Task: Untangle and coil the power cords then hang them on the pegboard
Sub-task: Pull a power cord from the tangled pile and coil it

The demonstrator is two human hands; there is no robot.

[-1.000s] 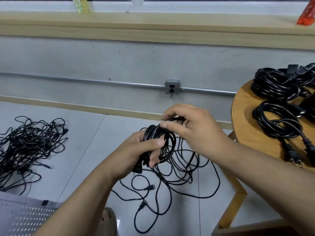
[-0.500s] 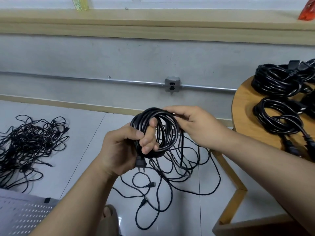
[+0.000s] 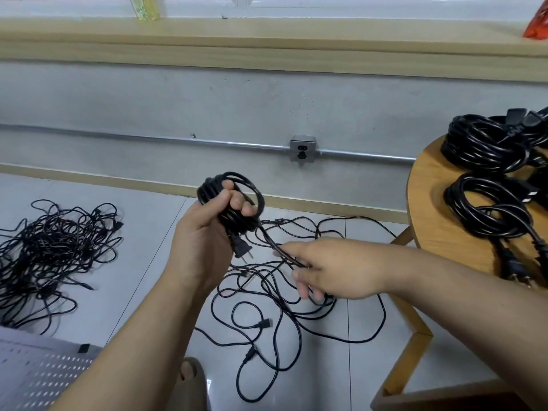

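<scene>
In the head view, above the middle of the tiled floor (image 3: pixel 148 229), the left hand (image 3: pixel 204 235) grips a coiled cord (image 3: pixel 229 188). The fingers are curled through the black loops and the thumb lies over their top. The two-pin plug (image 3: pixel 242 247) of this cord hangs just below the left palm, pins pointing down and to the right.

A loose strand (image 3: pixel 274 243) runs from the bottom of the coil down to the right hand (image 3: pixel 335 268). The right hand is closed on this strand: thumb and forefinger pinch it, and the other fingers are curled beneath. The right hand sits lower than the left and to its right.

Under both hands, more loose cords (image 3: pixel 264 323) lie in open loops on the floor, with several small connectors visible among them. Which of these loops belong to the held cord cannot be told.

Toward the left edge of the floor lies a tangled pile (image 3: pixel 50 247) of thin black cords, well apart from the hands. At the lower left corner a perforated grey pegboard (image 3: pixel 38 378) lies flat.

At the right stands a round wooden worktop (image 3: pixel 427 221). It carries finished coils: a rear coil (image 3: pixel 480 143) at the far edge and a front coil (image 3: pixel 504 221) nearer the person, its plug ends reaching the near edge.

On the wall behind, a metal outlet box (image 3: pixel 303 149) sits on a horizontal conduit (image 3: pixel 148 140).
</scene>
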